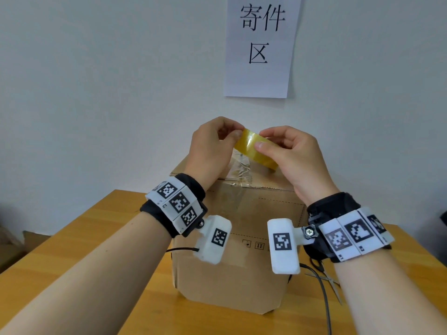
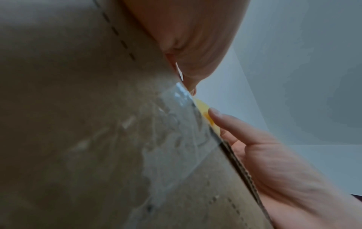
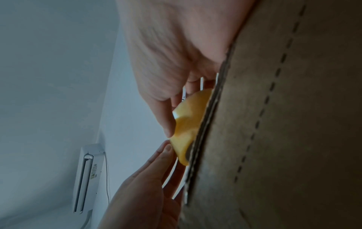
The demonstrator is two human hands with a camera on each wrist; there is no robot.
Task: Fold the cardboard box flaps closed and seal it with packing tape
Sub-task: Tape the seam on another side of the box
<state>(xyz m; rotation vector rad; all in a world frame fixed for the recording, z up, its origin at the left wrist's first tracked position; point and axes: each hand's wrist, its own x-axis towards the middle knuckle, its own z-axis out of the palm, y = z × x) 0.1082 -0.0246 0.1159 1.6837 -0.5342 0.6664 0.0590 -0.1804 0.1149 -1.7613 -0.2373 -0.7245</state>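
both hands pinch the yellow translucent packing tape roll (image 1: 254, 147): left hand (image 1: 210, 148) its end, right hand (image 1: 290, 153) the roll. it hangs just above the closed brown cardboard box (image 1: 232, 238), long axis left-right.

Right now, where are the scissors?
In the head view the scissors lie on the wooden table, right of the cardboard box, partly hidden under the right wrist.

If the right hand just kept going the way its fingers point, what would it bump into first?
Most likely the left hand: the right hand points leftward across the yellowish roll of packing tape both hands pinch above the brown cardboard box. Depth is unclear.
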